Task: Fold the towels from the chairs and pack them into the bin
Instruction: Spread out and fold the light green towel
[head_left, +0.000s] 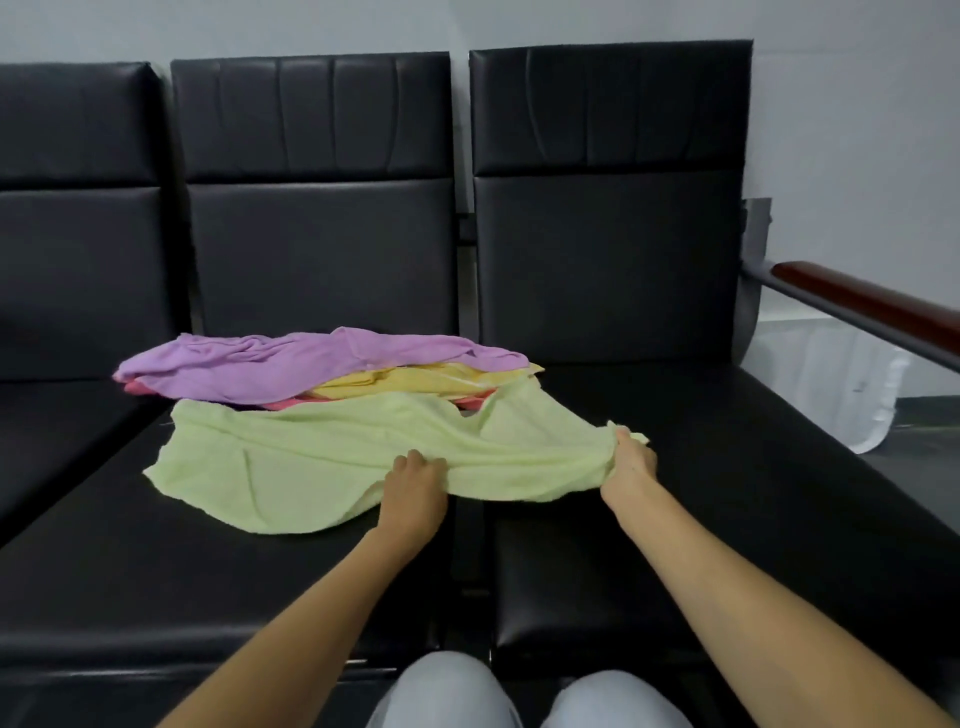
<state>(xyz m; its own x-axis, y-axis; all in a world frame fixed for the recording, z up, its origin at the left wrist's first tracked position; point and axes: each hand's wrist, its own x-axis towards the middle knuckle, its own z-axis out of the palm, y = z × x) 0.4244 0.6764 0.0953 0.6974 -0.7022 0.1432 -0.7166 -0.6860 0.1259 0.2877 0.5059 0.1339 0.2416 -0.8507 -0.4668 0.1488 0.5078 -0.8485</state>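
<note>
- The light green towel (332, 457) lies unfolded and rumpled at centre frame. It spreads over the middle black chair seat (234, 587) and bridges the gap toward the right-hand seat.
- The left hand (415, 486) pinches the towel's near edge at the middle of the frame, with its fingers curled onto the cloth.
- The right hand (631, 460) bunches the towel's right end in a closed grasp, lifting it slightly off the seat.
- Just behind it, touching its far edge, sits a loose heap: a purple towel (311, 358) on top, a yellow towel (415, 383) beneath, and a pink towel (132, 388) peeking out at the bottom. None of them looks neatly folded.
- At the right edge, below the wooden armrest (872, 306), stands a pale translucent container (852, 384). It may be the bin, though I cannot tell. No towel shows inside it.
- Judged from this, the task is at an early stage. The first fold of the green towel is only being set up, and every towel has yet to be folded and packed.
</note>
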